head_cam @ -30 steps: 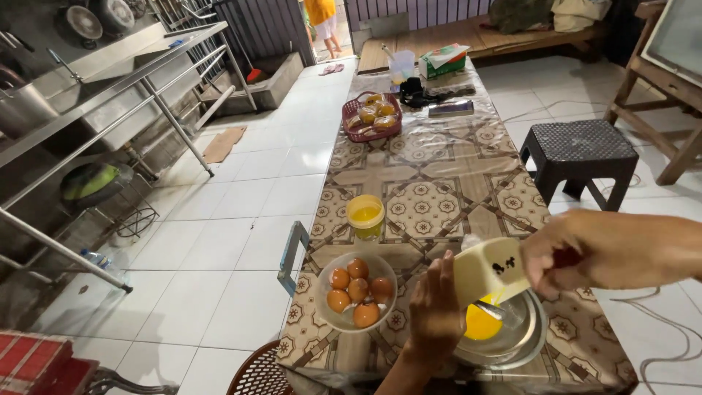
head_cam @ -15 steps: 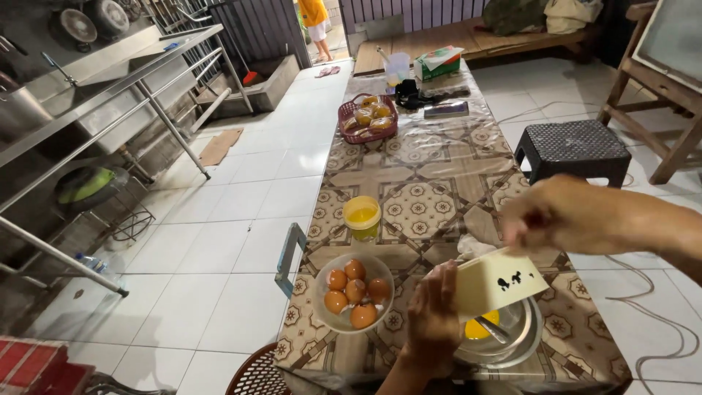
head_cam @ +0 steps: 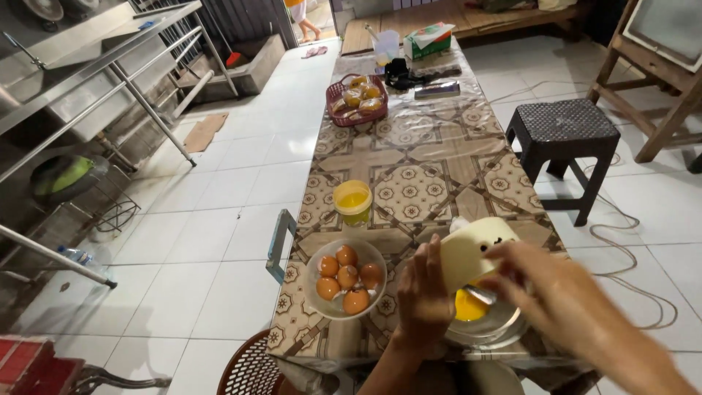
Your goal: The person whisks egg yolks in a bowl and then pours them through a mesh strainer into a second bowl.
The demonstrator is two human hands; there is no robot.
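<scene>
Cream carton (head_cam: pixel 472 252), tipped over the steel bowl (head_cam: pixel 504 322) of yolk-yellow liquid, looks light, thin-walled and crushable. Left hand (head_cam: pixel 428 292) clasps its side, right hand (head_cam: pixel 530 274) pinches its upper edge; the flat sides seem the best hold.

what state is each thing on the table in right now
cream cup: tilted over the bowl, held by both hands
metal bowl: holds yellow liquid
left hand: on the cup's side
right hand: on the cup
egg bowl: five brown eggs
small jar: upright, yellow contents
red basket: filled
</scene>
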